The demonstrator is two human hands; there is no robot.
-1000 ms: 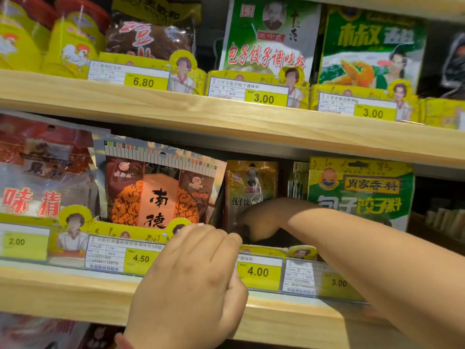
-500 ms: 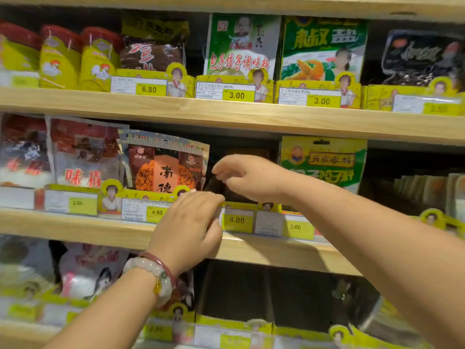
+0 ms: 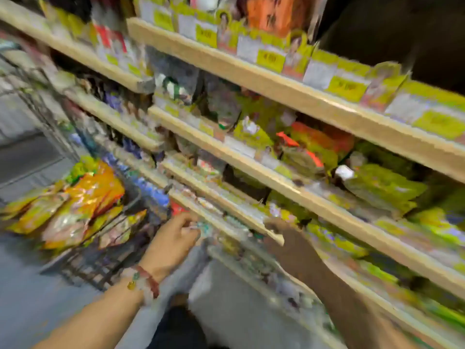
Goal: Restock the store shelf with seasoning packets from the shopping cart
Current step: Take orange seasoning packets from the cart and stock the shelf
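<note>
The frame is badly motion-blurred. Yellow, orange and silver seasoning packets (image 3: 80,207) lie heaped in the wire shopping cart (image 3: 83,260) at the lower left. My left hand (image 3: 173,238), with a beaded bracelet on the wrist, hangs between the cart and a low shelf edge (image 3: 226,220); its fingers look loosely bent and I see nothing in them. My right hand (image 3: 279,231) is in shadow at that same low shelf edge, and blur hides how its fingers lie. Green and red packets (image 3: 309,149) fill the shelf above.
Wooden shelves (image 3: 276,79) with yellow price tags (image 3: 270,60) run diagonally from upper left to lower right. A second shelf bay (image 3: 105,69) stands further left behind the cart. Grey floor (image 3: 30,298) lies below the cart. My grey clothing shows at the bottom centre.
The view has swung down and to the left, bringing the cart into sight. Both hands have dropped from the middle shelf to a lower shelf edge, the left hand nearer the cart.
</note>
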